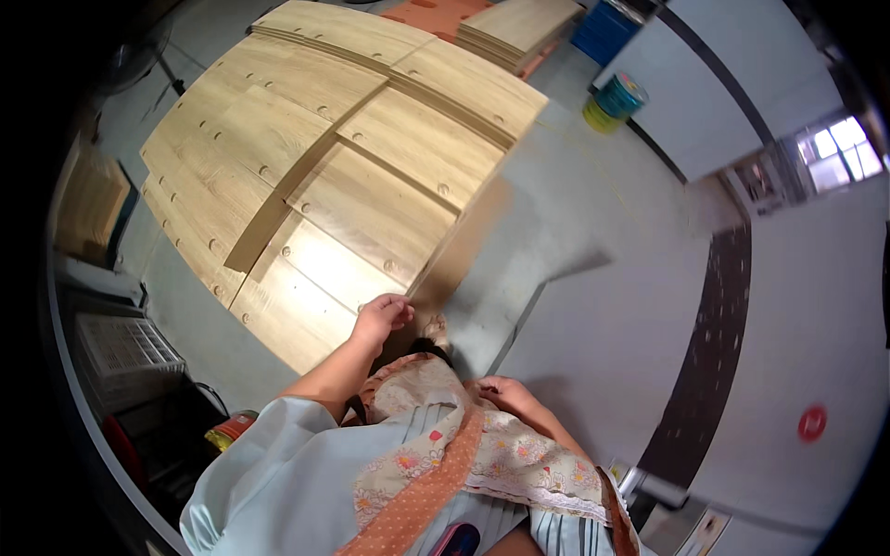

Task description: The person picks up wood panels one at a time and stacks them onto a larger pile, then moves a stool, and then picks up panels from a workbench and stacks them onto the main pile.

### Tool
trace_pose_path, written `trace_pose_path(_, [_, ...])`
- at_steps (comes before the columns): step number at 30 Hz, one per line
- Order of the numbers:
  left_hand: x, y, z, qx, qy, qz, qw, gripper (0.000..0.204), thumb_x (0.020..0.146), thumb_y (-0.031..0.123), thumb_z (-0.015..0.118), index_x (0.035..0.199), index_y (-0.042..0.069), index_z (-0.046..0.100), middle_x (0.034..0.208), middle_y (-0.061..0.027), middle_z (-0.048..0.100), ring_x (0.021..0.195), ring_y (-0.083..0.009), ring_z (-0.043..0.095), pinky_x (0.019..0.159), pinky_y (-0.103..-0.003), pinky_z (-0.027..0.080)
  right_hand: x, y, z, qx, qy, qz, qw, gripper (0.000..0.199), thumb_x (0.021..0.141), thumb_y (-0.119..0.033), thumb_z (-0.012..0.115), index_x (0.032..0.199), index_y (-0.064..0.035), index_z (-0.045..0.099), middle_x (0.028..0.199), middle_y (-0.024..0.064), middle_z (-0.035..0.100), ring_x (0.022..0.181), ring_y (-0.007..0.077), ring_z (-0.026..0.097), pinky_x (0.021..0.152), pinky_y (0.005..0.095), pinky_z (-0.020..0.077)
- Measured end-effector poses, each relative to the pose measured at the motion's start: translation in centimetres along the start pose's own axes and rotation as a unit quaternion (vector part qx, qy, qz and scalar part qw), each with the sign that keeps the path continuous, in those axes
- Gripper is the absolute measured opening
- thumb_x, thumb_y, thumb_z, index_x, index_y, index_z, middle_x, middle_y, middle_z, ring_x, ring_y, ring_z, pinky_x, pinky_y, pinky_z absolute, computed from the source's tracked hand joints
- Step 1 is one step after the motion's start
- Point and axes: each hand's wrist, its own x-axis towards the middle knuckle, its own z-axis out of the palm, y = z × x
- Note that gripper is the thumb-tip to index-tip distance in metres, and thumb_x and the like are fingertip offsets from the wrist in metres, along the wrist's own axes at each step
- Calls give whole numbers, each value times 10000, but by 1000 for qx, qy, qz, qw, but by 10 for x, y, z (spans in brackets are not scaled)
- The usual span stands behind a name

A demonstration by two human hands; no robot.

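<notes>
Stacked light wood panels (366, 218) with round holes near their edges lie in front of me, in uneven layers. My left hand (382, 320) is at the near right corner of the stack, its fingers curled together. Whatever those fingers may hold is too small or hidden to make out. Lower and to the right, my right hand (505, 394) rests against my flowered apron (528, 454), with its fingers bent in and their tips partly hidden by the cloth.
More wood boards (514, 32) are piled at the far right on an orange pallet (422, 14). Tape rolls (616, 100) stand on the floor by grey panels. A large grey surface (612, 324) with a dark strip lies to my right. A white crate (125, 343) is at left.
</notes>
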Motion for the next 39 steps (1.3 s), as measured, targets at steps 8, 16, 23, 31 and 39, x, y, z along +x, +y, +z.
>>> trace_pose_path(8, [90,117,58,-88,72,55,992,288,837,197,525,1072,30,527,953,-45,608,880,-133,562,754,-278,417,85,-85,-153,-189,51,114,974,176,795,-118,589,961,-63,607,766,18,585,710,100,524,651,248,439])
trace_pose_path(16, [154,195,79,-121,60,116,984,508,828,236,540,1250,-1,386,1217,-113,493,1119,-187,458,893,-338,368,181,-177,-239,-212,-13,-11,977,195,807,-88,569,968,20,587,830,39,608,780,121,548,742,258,449])
trace_pose_path(23, [218,228,111,-154,76,126,977,597,830,179,514,1325,-18,244,1359,-170,312,1248,-243,320,998,-356,280,288,-323,-322,-202,97,-175,959,261,809,-87,561,1059,-12,574,958,58,597,827,138,538,754,254,437])
trace_pose_path(31, [314,257,173,-159,251,94,950,423,786,72,471,1188,-29,386,1178,-160,444,1091,-230,405,918,-331,315,459,-361,-405,-413,142,-269,858,436,803,-161,594,1161,56,471,1036,135,580,904,187,555,807,289,433])
trace_pose_path(39, [337,257,179,-209,324,79,919,423,784,68,481,1188,-32,409,1097,-136,501,995,-205,463,839,-303,370,497,-371,-407,-137,-118,-24,983,385,795,-151,613,1094,61,496,953,120,588,795,166,557,686,302,453])
